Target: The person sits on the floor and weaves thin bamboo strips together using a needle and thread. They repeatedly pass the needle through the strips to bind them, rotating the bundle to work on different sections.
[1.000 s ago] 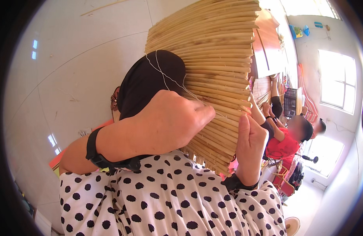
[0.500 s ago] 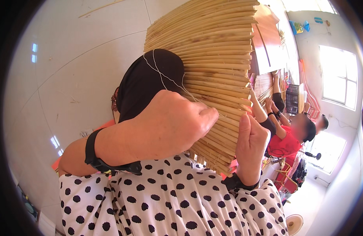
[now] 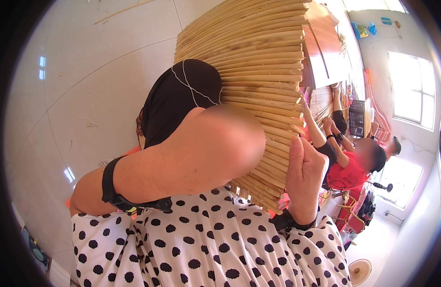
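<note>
A mat of pale reed stalks (image 3: pixel 263 67), laid side by side, stretches over my black-clad knee (image 3: pixel 182 95). White string (image 3: pixel 194 89) loops across the knee and disappears beneath my left hand (image 3: pixel 227 141). That hand is over the mat, its fingers hidden in a blur, so its grip is unreadable. At the mat's right edge, my right hand (image 3: pixel 305 165) is closed, thumb pressed against curled fingers beside the stalk ends. Whatever it pinches is hidden. A black band (image 3: pixel 113 184) circles my left wrist.
On the right, a person in a red shirt (image 3: pixel 347 170) works with reeds, near a black crate (image 3: pixel 357 118). A reddish-brown panel (image 3: pixel 321 52) stands beyond the mat. Pale floor tiles (image 3: pixel 96 91) lie at left, with a loose stalk (image 3: pixel 125 10) on them.
Both hands keep nearly the same place. The left hand, earlier seen pinching the string, has turned blurred. The mat has shifted very slightly left in view.
</note>
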Available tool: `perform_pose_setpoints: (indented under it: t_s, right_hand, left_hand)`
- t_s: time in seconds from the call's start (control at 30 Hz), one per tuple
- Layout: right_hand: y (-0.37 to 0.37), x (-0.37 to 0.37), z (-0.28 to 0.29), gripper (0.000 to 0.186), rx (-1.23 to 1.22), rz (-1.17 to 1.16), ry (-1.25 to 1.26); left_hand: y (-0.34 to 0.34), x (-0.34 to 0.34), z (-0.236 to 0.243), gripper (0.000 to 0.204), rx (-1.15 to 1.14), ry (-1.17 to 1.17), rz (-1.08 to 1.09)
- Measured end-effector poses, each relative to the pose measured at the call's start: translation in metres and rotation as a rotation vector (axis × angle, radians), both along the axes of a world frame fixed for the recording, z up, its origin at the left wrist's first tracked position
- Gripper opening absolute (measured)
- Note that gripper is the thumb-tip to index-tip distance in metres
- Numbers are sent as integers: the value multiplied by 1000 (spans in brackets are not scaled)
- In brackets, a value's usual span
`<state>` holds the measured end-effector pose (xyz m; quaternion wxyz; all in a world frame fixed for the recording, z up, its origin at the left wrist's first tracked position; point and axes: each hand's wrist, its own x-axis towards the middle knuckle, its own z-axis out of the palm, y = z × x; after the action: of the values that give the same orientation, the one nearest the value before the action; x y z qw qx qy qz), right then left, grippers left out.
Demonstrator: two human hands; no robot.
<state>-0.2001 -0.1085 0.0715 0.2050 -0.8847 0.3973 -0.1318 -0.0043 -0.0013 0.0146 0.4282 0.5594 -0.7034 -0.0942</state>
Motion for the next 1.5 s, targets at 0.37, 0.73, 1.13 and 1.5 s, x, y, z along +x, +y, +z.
perform_pose_setpoints:
  t_s: [0.37,0.73,1.13,1.5]
  right_hand:
    - [0,0,2,33,-15,-3,45]
    - [-1,0,1,34,-28,3,35]
    - [-4,4,-2,33,-38,47,43]
    - [-18,5,-9,23,54,145,-88]
  left_hand:
    - [-4,5,11,12,50,-128,-37]
    - [-6,2,9,6,15,-108,-11]
    - [-7,-5,6,11,23,-105,51]
    - [-24,5,13,12,167,-117,-14]
